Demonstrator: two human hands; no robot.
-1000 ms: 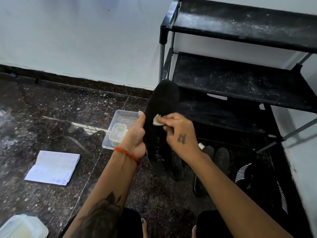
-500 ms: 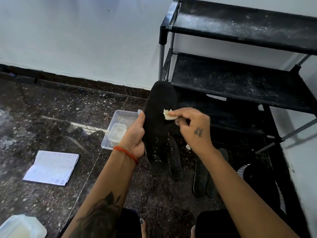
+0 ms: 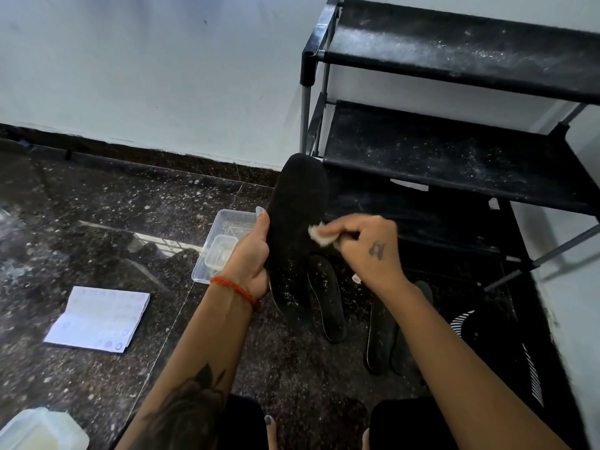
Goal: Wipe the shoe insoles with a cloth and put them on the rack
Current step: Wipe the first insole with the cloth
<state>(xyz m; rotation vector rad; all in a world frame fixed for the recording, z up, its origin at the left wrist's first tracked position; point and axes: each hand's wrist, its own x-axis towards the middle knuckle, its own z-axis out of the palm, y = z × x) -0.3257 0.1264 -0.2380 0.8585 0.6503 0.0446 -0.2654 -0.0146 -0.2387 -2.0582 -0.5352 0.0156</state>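
Wiping mid-stroke: black insole (image 3: 297, 228) held upright off the floor, left hand (image 3: 251, 254) gripping its edge, thumb along the side, so the face stays exposed. Right hand (image 3: 367, 245) pinches small cloth (image 3: 319, 233) in curled fingertips against the face. Three more insoles (image 3: 328, 297) lie below; dusty rack (image 3: 454, 151) just beside, shelves within easy reach.

Nothing here can actually be read. The folded paper (image 3: 97, 319) lying on the floor at the near left carries rows of small round printed marks, too blurred to make out. The right hand (image 3: 370, 251) has a small dark tattoo on its back, but its shape cannot be told as any letter or number.
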